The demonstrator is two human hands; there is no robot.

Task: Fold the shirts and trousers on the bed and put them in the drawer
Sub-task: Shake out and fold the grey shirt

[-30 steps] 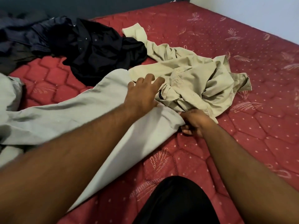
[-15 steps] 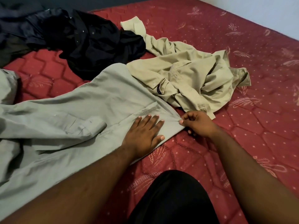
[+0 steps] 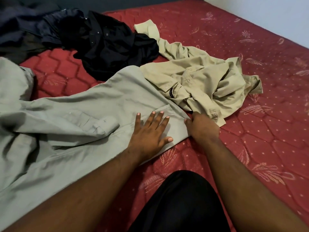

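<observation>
Left hand flat, fingers spread, pressing the grey-green garment on the red mattress. Right hand curled, pinching its right edge, near the beige shirt.

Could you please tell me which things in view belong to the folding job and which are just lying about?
Job:
grey garment, under the flat left hand, its corner pinched by the right hand
khaki shirt
black shirt
dark clothes

Lying about:
red mattress
wall

Dim, soft light; slight wide-angle blur
</observation>
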